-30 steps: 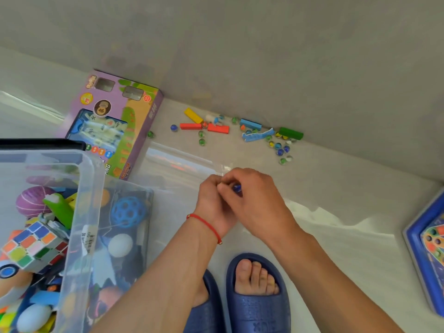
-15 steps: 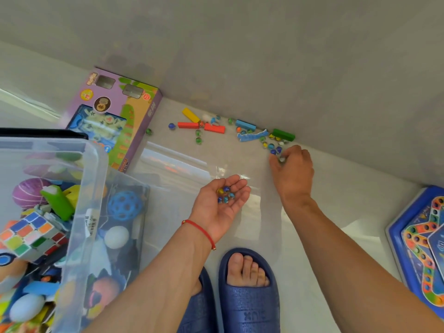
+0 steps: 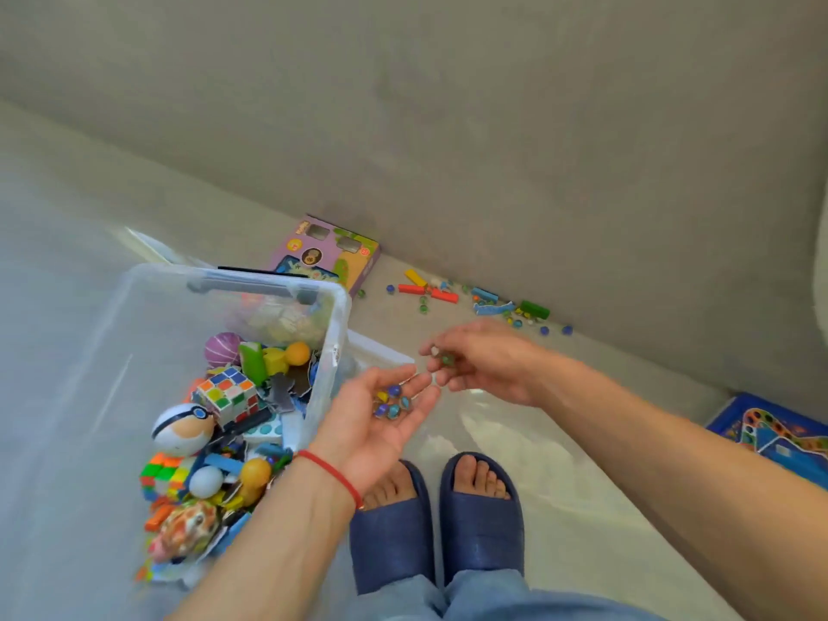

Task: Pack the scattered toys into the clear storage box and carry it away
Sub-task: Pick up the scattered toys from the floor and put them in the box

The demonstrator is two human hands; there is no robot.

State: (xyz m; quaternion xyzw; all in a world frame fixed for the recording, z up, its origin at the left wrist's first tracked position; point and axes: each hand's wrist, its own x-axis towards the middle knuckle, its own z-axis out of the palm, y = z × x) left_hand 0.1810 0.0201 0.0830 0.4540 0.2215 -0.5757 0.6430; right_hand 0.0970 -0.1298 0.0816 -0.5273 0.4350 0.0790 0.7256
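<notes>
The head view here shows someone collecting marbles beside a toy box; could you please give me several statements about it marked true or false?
1. The left hand lies palm up with marbles in it. True.
2. The right hand is flat on the floor. False: it is raised near the left hand, fingertips pinching a small marble.
3. The clear storage box is empty. False: it holds many toys, including a colour cube.
4. Coloured blocks and loose marbles lie along the wall. True.
5. The person is barefoot. False: blue slippers are on both feet.
</notes>
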